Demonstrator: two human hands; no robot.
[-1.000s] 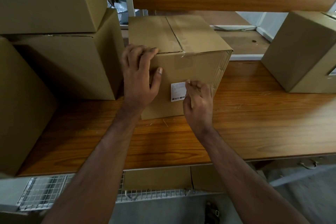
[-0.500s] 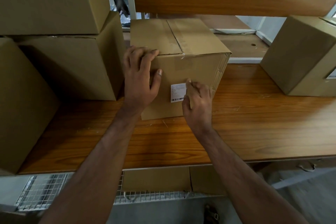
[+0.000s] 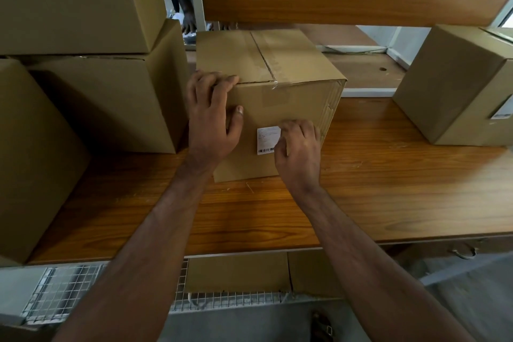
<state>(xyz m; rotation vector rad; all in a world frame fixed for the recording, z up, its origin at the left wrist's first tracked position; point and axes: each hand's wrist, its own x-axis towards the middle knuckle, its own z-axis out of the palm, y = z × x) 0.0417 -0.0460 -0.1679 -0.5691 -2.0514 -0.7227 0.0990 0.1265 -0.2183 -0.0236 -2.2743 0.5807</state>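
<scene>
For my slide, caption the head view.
Left hand grips a box on the shelf while the right hand touches its label.

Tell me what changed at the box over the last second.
The right hand has curled its fingers more at the right edge of the white label, thumb beside it; whether it pinches the label is unclear. The left hand keeps its grip on the upper left corner of the cardboard box. Box and label have not moved on the wooden shelf.
</scene>
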